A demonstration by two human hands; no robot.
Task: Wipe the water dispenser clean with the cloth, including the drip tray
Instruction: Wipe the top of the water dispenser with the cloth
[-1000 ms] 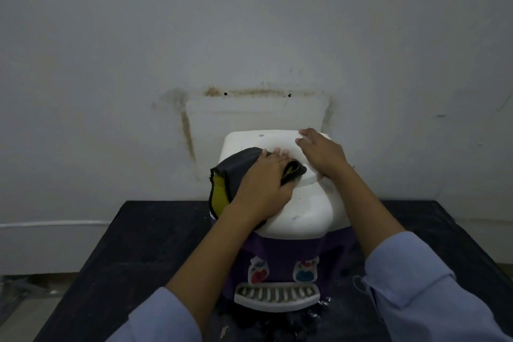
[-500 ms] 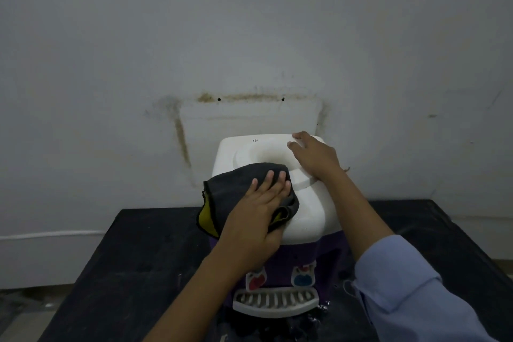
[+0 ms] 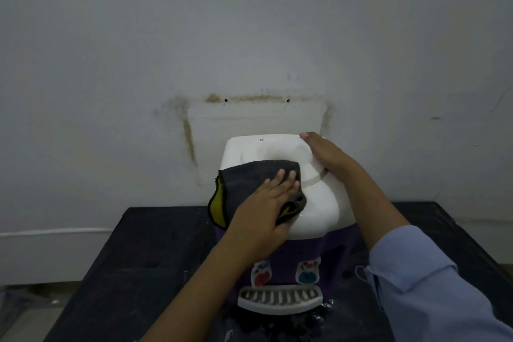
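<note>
Cloth [image 3: 249, 183], dark with a yellow underside: pressed by the flat-fingered left hand [image 3: 263, 208] on the near-left of the water dispenser [image 3: 319, 203] top, nearer the person than a second ago. Right hand [image 3: 327, 153]: flat, shifted to the far-right corner, steadying. Top likely part-wiped. Drip tray [image 3: 280, 301], below both hands, apparently still to do. Black table [image 3: 152, 244] beneath; stained wall [image 3: 249, 36] beyond the hands.

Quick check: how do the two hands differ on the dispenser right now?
The left hand lies flat on the dark cloth, pressing it to the front left of the white top; the right hand touches the white top bare. The left hand sits nearer the front; the right hand reaches the back right edge. Both have straight fingers and rest on that top.
</note>
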